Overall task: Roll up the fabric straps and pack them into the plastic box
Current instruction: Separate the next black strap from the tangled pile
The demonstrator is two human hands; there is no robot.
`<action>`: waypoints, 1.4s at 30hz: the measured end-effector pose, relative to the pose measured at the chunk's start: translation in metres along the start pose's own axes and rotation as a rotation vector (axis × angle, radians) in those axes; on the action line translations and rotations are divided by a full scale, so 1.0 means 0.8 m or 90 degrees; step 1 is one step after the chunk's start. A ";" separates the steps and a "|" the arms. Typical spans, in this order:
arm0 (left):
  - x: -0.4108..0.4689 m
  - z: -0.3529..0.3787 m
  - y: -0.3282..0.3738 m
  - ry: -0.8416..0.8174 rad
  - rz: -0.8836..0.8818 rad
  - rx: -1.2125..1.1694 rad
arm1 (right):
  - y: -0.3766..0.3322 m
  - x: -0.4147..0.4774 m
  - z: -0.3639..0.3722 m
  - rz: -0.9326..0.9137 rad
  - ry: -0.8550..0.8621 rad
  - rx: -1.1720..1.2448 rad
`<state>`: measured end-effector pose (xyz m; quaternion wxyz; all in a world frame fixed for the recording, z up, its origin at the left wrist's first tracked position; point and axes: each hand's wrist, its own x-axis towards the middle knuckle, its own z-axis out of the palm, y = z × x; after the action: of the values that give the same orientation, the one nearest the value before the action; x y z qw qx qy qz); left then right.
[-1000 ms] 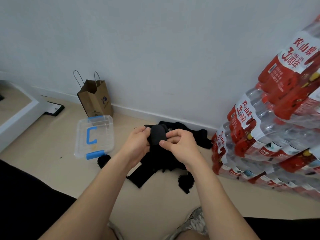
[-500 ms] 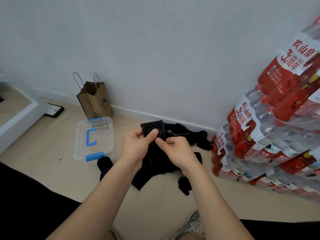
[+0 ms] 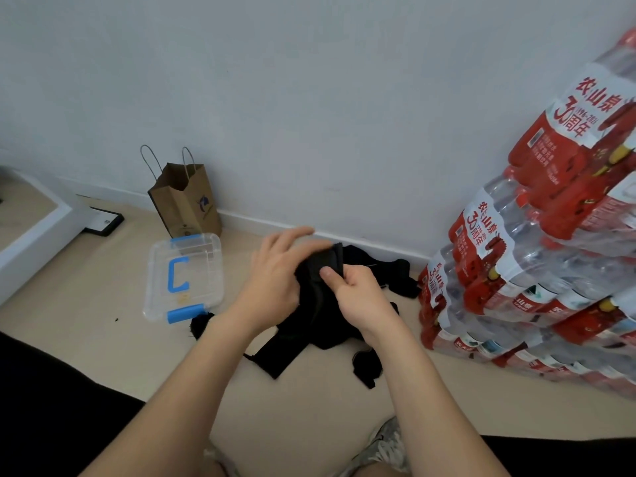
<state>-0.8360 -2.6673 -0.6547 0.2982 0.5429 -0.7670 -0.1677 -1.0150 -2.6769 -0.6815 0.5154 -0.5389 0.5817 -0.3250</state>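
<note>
Loose black straps (image 3: 282, 352) heap the floor (image 3: 103, 342) just right of the closed plastic box (image 3: 206, 259). Above them, the right hand (image 3: 358, 297) pinches a half-rolled strap (image 3: 318, 266), thumb on top; the left hand (image 3: 275, 280) lays seemingly straight fingers across it.

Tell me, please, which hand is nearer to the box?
Left. The left hand is just right of the box, not touching it; the right hand pinches the strap farther right, beyond the left hand.
</note>
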 end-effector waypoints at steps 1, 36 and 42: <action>0.001 -0.002 0.005 -0.051 0.024 0.006 | 0.000 0.001 -0.001 -0.008 -0.009 -0.001; -0.092 0.085 -0.090 -0.552 -0.653 -0.466 | -0.035 -0.011 -0.055 0.008 -0.069 0.041; -0.068 0.066 -0.057 -0.452 -0.484 -0.305 | -0.018 -0.017 -0.044 0.001 -0.259 0.157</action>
<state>-0.8240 -2.6363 -0.7365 0.0559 0.6081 -0.5115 -0.6045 -1.0454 -2.6734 -0.6555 0.6840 -0.5258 0.4225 -0.2777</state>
